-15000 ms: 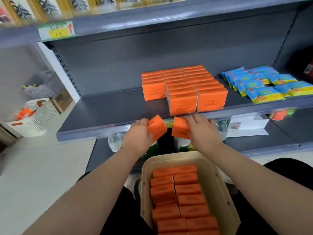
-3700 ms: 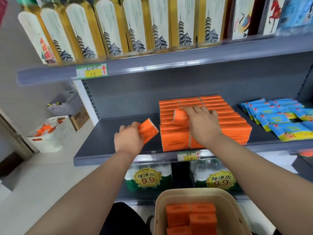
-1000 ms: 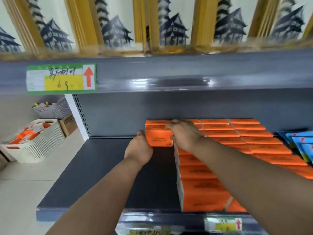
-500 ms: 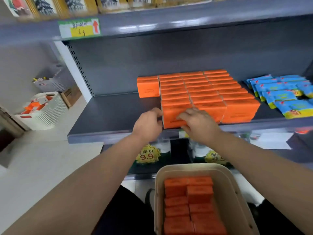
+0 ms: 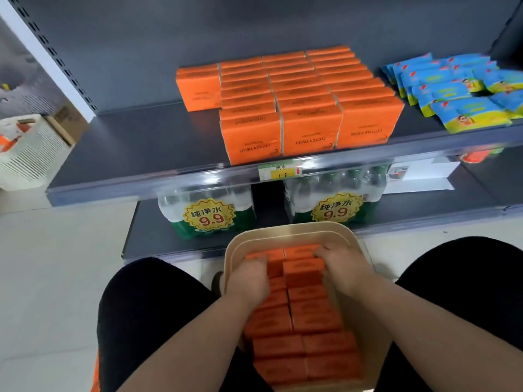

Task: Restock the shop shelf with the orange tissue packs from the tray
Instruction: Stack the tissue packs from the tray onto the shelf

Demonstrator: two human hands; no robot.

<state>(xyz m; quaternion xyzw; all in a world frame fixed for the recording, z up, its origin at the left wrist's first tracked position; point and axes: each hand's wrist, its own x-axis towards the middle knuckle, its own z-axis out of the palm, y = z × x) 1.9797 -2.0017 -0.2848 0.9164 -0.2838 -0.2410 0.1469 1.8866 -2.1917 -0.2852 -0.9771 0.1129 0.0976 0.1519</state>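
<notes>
Both hands dropped from shelf [image 5: 135, 142] into tray [image 5: 291, 231]: left hand [image 5: 249, 281] and right hand [image 5: 343, 275] each curl around one orange tissue pack [image 5: 304, 273]. Beyond them, three stocked rows [image 5: 308, 108] plus one lone pack [image 5: 198, 89].

Legwear: black cloth [image 5: 152, 306] over both thighs, plain and matte.
Forearms [image 5: 198, 335]: bare as far up as one can see.
Hands: left hand [image 5: 249, 281] and right hand [image 5: 342, 270] both bare.

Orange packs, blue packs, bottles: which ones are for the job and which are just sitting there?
Job: orange tissue packs, beige rounded tray, grey metal shelf, left hand, right hand.
Lying about: blue-and-yellow sachets, shrink-wrapped water bottles, white slatted basket.
</notes>
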